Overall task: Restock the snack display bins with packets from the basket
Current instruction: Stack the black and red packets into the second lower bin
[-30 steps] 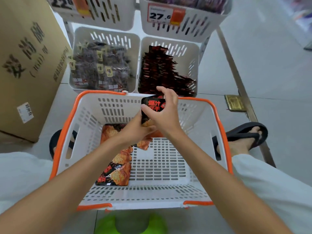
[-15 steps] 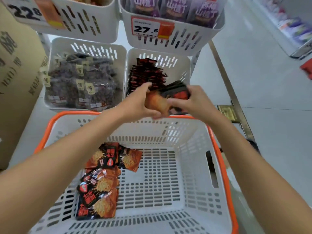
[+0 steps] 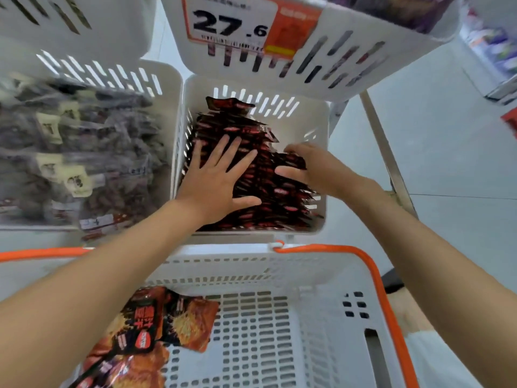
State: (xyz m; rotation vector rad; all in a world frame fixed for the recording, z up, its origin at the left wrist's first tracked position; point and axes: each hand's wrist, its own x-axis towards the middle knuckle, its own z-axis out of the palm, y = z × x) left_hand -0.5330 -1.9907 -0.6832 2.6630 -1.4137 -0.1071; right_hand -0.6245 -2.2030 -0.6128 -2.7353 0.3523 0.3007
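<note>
Inside the lower display bin [image 3: 319, 127], the left hand [image 3: 216, 180] lies spread, palm flat on the stacked dark packets [image 3: 246, 127]. The right hand [image 3: 316, 169] pinches packets at the stack's right edge. Nearer than the bin, the basket [image 3: 376, 278] holds orange packets [image 3: 173, 320]; above the bin hangs a price tag [image 3: 232, 23].

Pretty much the only way into the lower bin [image 3: 313, 121] is from the front and above, since the top bin [image 3: 349, 65] hangs over its back edge. The pile [image 3: 251, 127] fills its left and middle, with the left grip [image 3: 218, 180] flat on it and the right grip [image 3: 316, 166] pinching its right edge. There's bare room at the back right corner. In the basket [image 3: 251, 264], loose packets [image 3: 173, 317] crowd the left and the right floor is open.
</note>
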